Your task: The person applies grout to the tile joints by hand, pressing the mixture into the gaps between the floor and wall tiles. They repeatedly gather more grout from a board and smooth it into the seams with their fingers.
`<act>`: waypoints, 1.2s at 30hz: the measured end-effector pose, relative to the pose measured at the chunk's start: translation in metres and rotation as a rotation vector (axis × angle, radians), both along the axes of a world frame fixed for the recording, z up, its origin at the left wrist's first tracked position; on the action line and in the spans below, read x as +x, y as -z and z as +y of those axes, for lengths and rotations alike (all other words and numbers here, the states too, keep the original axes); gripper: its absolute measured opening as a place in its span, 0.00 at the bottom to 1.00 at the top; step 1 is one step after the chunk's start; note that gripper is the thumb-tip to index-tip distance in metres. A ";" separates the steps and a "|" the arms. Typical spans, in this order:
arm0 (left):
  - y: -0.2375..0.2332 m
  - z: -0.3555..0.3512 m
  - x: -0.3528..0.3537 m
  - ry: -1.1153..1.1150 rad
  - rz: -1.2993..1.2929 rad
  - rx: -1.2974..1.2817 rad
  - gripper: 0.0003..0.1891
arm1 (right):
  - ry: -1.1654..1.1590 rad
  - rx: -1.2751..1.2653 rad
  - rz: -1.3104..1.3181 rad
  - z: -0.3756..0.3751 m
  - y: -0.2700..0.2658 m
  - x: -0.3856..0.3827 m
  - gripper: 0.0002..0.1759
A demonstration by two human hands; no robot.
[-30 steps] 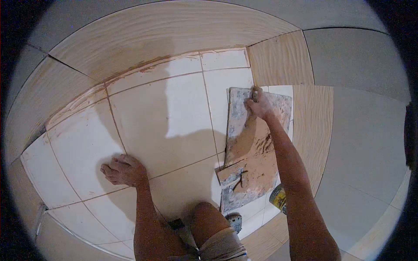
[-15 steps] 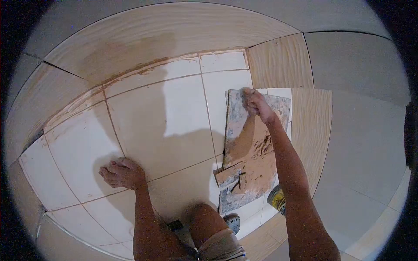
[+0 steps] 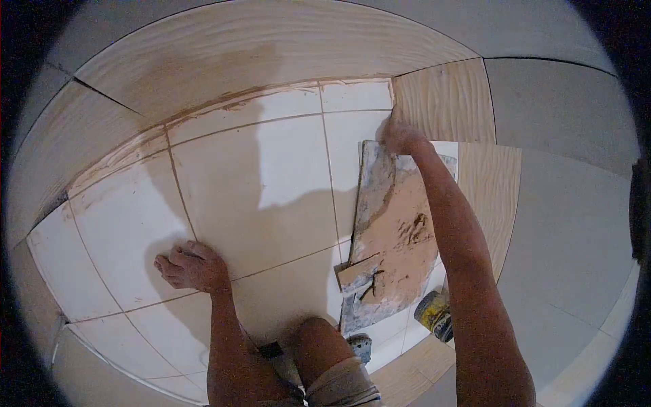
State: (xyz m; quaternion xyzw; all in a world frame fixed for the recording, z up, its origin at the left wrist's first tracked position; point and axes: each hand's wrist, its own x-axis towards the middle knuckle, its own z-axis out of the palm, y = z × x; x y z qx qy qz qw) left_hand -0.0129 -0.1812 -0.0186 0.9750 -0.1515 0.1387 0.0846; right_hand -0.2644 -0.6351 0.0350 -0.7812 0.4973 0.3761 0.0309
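My left hand leans on the white floor tiles, fingers bent and a little apart, with no object visible in it. Up at the far right corner, my right hand is closed, its fingertips against the tile edge beside the wood-grain wall tile. Anything it holds is hidden. Just below that hand lies a stained board carrying reddish-brown grout paste. A small flat strip sits at the board's left edge.
A yellow and black container stands right of the board, near my forearm. My knee is at the bottom. Long wood-grain tiles edge the far side, with brown smears along the joint.
My right hand has moved from over the board's top end up to the corner joint. My left hand stays on the tiles. The view has shifted slightly.
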 end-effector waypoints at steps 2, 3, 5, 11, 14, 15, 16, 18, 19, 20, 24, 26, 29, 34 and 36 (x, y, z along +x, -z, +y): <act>-0.004 0.000 -0.001 0.003 0.016 0.008 0.19 | -0.102 0.021 0.042 -0.001 0.010 -0.018 0.37; -0.005 -0.002 0.000 0.000 0.024 0.014 0.18 | -0.145 0.025 0.048 -0.003 0.006 -0.022 0.31; -0.005 -0.003 0.000 -0.002 0.008 0.009 0.18 | -0.260 0.030 -0.084 0.005 -0.032 -0.007 0.26; -0.005 -0.001 0.001 0.003 -0.009 -0.006 0.17 | -0.122 0.033 0.143 0.007 -0.048 0.050 0.46; -0.003 0.000 -0.001 0.019 -0.002 0.002 0.17 | -0.083 -0.027 0.098 0.011 -0.029 0.032 0.39; -0.002 -0.002 0.000 0.009 -0.021 0.013 0.17 | -0.049 -0.021 0.086 0.009 -0.027 0.030 0.37; -0.003 -0.002 0.000 0.007 -0.020 0.011 0.17 | -0.050 -0.023 0.087 0.006 -0.029 0.025 0.37; -0.007 -0.003 0.000 -0.013 0.009 0.015 0.17 | -0.353 0.036 0.139 0.006 -0.043 0.020 0.43; -0.009 -0.004 0.000 -0.017 0.008 0.009 0.17 | -0.456 0.050 0.154 0.011 -0.055 0.026 0.45; -0.008 -0.004 0.000 -0.019 0.012 0.007 0.17 | -0.398 0.095 0.249 0.017 -0.064 0.034 0.42; -0.003 -0.001 0.001 -0.012 0.001 -0.008 0.18 | -0.300 -0.022 0.201 0.007 -0.061 0.042 0.33; -0.003 -0.001 0.000 0.004 -0.013 0.003 0.18 | -0.216 -0.005 0.193 0.002 -0.068 0.061 0.30; 0.001 0.001 0.001 0.014 0.000 0.013 0.19 | -0.238 -0.031 0.022 -0.017 -0.029 0.024 0.28; -0.002 -0.002 -0.002 -0.006 0.031 -0.033 0.19 | -0.093 0.091 -0.083 0.050 -0.073 0.010 0.27; 0.002 0.000 -0.001 0.014 -0.026 0.018 0.20 | 0.061 0.024 -0.089 0.078 -0.082 -0.027 0.28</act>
